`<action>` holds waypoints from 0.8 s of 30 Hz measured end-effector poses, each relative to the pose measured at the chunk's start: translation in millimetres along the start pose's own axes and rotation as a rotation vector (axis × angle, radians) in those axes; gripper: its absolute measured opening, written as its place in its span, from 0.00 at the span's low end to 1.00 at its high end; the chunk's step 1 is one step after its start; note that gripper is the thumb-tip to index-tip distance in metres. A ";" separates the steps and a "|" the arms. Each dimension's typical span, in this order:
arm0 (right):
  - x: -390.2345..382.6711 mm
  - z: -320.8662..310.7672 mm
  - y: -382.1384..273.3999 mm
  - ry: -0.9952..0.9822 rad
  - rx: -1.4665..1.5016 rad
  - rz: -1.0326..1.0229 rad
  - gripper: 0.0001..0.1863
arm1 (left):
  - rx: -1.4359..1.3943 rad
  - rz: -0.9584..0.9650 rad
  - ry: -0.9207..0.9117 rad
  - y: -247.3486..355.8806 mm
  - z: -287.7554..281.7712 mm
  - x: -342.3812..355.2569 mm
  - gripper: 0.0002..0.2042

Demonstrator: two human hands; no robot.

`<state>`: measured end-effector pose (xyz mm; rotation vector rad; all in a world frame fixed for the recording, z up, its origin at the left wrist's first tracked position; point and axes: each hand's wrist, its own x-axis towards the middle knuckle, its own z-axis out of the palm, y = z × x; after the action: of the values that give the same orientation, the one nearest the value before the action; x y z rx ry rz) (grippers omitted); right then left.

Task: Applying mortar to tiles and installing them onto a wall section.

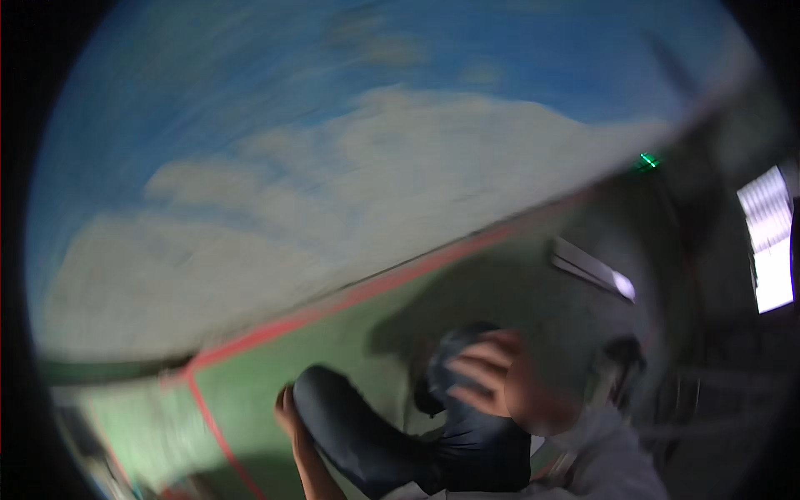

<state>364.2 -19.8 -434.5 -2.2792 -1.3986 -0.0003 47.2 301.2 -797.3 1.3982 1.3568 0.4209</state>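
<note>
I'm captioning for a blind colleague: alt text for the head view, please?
A person's bent, dark-trousered legs, left hand against the left knee, blurred right hand at the right. Beyond: green floor, red lines, a blue wall with white cloud shapes.

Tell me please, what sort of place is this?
Probably an indoor hall or play area, though blur hides detail: a blue backdrop painted with white clouds, a green floor with red lines.

The wall [467, 150] is painted with blue sky and white clouds, the green floor [250, 392] carries red lines [275, 331], and the dim right side has one bright window [772, 242] and a small green light [648, 161]
</note>
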 end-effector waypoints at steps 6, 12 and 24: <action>17.0 -15.7 35.5 -0.361 0.172 -0.474 0.23 | 0.199 0.313 -0.313 98.3 26.5 14.7 0.17; 31.2 12.1 40.8 -0.205 0.237 -0.442 0.21 | 0.434 0.667 -0.546 193.4 103.4 -68.8 0.19; -45.6 -56.3 -57.8 -0.100 0.382 0.522 0.17 | 1.385 1.096 -0.870 346.6 -17.6 -193.7 0.29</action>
<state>306.7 -58.2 -372.8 -2.2589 -0.7270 0.5069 144.3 225.5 -419.4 2.9082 -0.1574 -0.6023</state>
